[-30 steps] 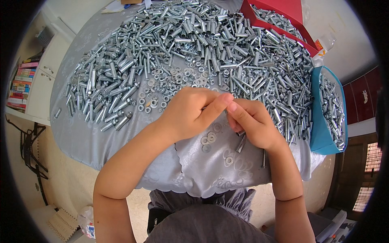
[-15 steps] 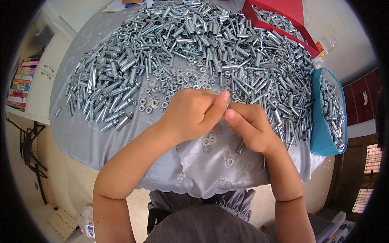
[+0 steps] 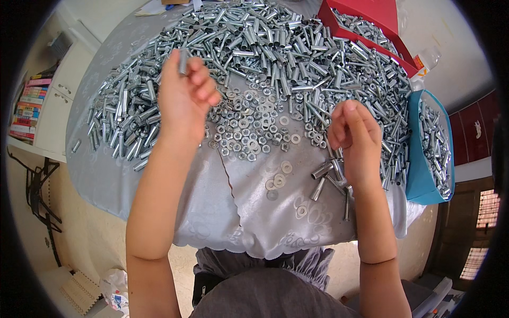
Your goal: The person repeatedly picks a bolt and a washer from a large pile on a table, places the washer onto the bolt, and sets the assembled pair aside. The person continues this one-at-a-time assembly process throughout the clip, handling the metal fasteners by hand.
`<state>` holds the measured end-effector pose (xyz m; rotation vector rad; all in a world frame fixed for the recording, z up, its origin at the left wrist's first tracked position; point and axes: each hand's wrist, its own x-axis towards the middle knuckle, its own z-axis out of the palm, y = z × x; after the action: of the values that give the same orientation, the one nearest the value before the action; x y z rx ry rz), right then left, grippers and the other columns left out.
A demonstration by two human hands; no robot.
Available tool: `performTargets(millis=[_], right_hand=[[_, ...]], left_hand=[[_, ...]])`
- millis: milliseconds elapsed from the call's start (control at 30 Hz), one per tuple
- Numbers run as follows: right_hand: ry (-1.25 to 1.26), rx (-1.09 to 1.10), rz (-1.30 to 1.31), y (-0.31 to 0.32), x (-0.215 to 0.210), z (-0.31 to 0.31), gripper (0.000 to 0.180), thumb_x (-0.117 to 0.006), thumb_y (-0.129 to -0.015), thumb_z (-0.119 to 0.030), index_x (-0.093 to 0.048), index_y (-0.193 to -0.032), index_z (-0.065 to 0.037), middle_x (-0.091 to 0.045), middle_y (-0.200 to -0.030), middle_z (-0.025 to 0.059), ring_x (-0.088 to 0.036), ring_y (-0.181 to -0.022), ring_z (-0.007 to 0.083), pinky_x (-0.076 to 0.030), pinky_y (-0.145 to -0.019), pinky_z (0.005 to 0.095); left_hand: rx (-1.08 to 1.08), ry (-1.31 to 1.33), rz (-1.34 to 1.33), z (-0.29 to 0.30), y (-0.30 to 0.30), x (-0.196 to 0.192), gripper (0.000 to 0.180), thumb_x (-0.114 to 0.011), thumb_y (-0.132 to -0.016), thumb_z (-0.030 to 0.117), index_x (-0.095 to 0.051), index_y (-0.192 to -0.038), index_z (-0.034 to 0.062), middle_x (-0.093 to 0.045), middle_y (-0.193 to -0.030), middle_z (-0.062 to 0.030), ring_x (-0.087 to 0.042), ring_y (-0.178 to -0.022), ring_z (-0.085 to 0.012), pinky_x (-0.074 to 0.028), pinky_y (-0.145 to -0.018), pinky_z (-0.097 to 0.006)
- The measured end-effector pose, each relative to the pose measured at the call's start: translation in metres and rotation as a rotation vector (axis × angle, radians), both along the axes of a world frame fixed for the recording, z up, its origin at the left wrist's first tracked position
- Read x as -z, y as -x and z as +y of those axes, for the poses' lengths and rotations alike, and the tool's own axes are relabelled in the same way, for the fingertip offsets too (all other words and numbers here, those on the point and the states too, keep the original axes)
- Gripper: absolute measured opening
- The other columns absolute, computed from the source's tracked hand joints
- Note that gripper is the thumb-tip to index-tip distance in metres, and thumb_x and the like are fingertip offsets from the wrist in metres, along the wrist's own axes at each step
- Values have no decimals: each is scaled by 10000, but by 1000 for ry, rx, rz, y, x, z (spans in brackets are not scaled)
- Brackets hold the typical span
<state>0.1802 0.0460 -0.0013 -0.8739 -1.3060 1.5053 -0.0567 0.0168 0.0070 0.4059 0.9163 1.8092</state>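
Observation:
My left hand (image 3: pixel 183 100) is raised over the left part of the heap, pinching a short metal sleeve anchor (image 3: pixel 183 62) between thumb and forefinger; the other fingers are loosely curled. At the right, my right hand (image 3: pixel 358 138) is closed with thumb against bent fingers, and anything inside it is hidden. Just beside it lie several loose metal sleeves (image 3: pixel 321 170) and a bolt (image 3: pixel 347 205). Between the hands spreads a cluster of nuts and washers (image 3: pixel 249 132). A few flat washers (image 3: pixel 279 180) lie nearer to me.
A big heap of sleeves and bolts (image 3: pixel 265 42) covers the table's far side, with assembled anchors (image 3: pixel 122 116) on its left. A red box (image 3: pixel 366 40) and a blue container (image 3: pixel 416 148), both holding metal parts, stand at right. The grey tablecloth (image 3: pixel 196 212) has creases.
My hands were together over the middle and have parted. The left moved up and left with the sleeve anchor; the right moved right and slightly up, uncovering nuts and washers.

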Motion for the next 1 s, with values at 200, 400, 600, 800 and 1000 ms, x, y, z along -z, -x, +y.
performTargets(millis=[200, 400, 600, 800, 1000], right_hand=[[79, 97, 105, -7, -3, 9, 237, -459, -896, -214, -516, -785, -13, -383, -550, -10, -382, -490, 86, -311, -455, 213], [116, 103, 175, -11, -5, 13, 228, -462, -896, -211, -512, -786, -18, -390, -560, -10, -384, -498, 87, -316, -459, 215], [-1, 130, -18, -13, -5, 16, 228, -479, -891, -201, -540, -780, -12, -427, -573, -13, -385, -505, 65, -311, -471, 203], [-348, 237, -434, -17, 3, 22, 149, -569, -836, -146, -585, -786, -6, -508, -621, -7, -416, -542, 45, -319, -507, 178], [-562, 200, -747, -15, 4, 20, 111, -609, -746, -93, -599, -774, 13, -585, -701, 96, -512, -636, 181, -408, -588, 285]], left_hand=[[-233, -61, -42, -2, 75, 2, 339, -301, -900, 352, -379, -713, 80, -307, -597, 2, -264, -494, -109, -247, -462, -245], [-519, -106, -92, -8, 99, -6, 530, -158, -868, 511, -390, -769, 45, -324, -622, -31, -262, -519, -152, -255, -491, -288], [-453, -80, 303, 4, 55, -6, 463, -291, -882, 463, -459, -772, 45, -360, -624, -13, -321, -542, -131, -280, -497, -271], [-117, -139, 1225, 4, -26, 21, 245, -509, -848, 265, -563, -752, 47, -500, -640, -24, -461, -560, -130, -383, -548, -253], [51, -313, 1760, -1, -51, 36, 152, -623, -751, 180, -574, -799, 45, -562, -762, -70, -532, -725, -244, -418, -658, -331]])
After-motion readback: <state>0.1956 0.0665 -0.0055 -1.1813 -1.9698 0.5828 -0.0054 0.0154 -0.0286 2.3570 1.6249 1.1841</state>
